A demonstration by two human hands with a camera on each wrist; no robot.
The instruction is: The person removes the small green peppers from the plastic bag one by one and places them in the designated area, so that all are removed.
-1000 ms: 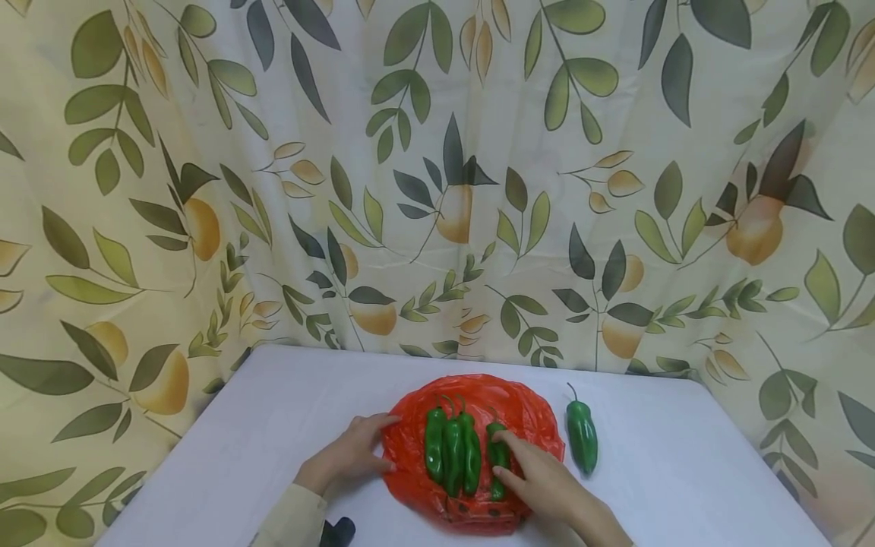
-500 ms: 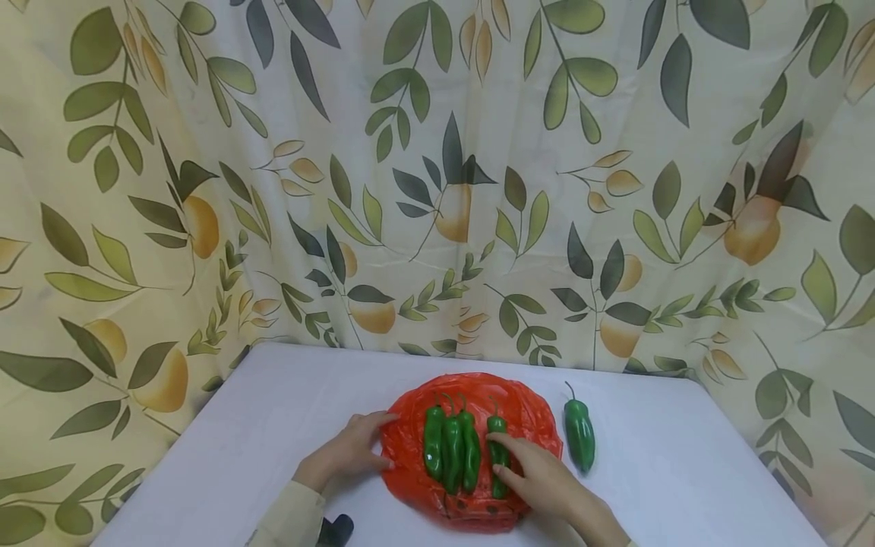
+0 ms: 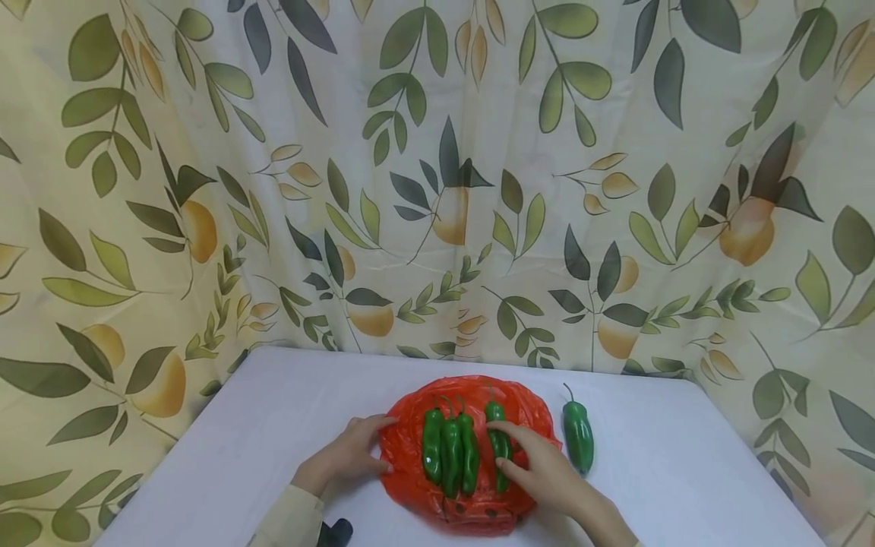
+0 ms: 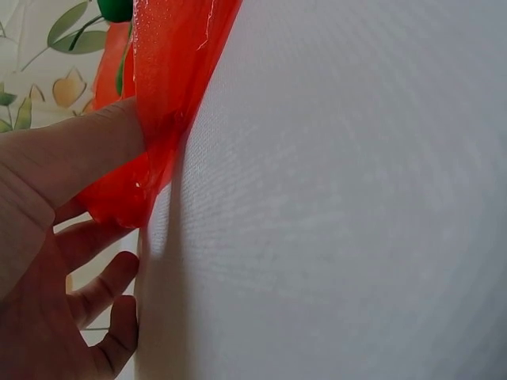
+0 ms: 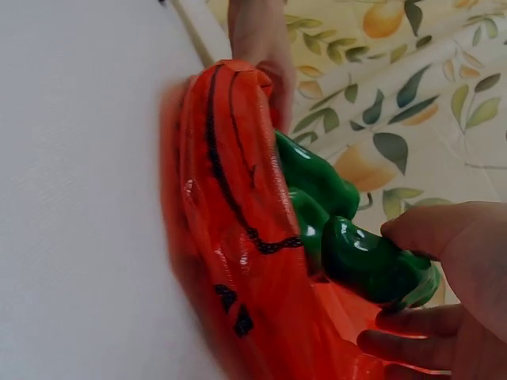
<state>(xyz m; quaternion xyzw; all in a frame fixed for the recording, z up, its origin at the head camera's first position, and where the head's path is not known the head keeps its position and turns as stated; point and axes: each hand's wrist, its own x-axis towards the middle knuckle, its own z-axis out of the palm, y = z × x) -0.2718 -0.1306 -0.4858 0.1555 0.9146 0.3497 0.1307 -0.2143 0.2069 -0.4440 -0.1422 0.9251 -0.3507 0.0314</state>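
Note:
A round, crumpled red plastic bag (image 3: 410,479) with dark marks at its near side lies on the white table. On it, 3 glossy green peppers (image 3: 451,456) lie side by side, stems pointing away. One more green pepper (image 3: 497,433) lies right of them, between the thumb and fingers of my right hand (image 3: 543,471), which pinches it. In the right wrist view, that pepper (image 5: 368,265) shows close to the thumb. My left hand (image 3: 352,452) holds the bag's left edge; in the left wrist view, thumb and forefinger are at the red film (image 4: 162,134).
Another green pepper (image 3: 578,437) lies on the table, right of the bag. A black object (image 3: 335,532) sits by the left sleeve. Behind the white table (image 3: 314,387) hangs a leaf-patterned curtain (image 3: 437,190).
My right hand and its pepper have shifted slightly away from me on the bag. My left hand stays at the bag's left edge.

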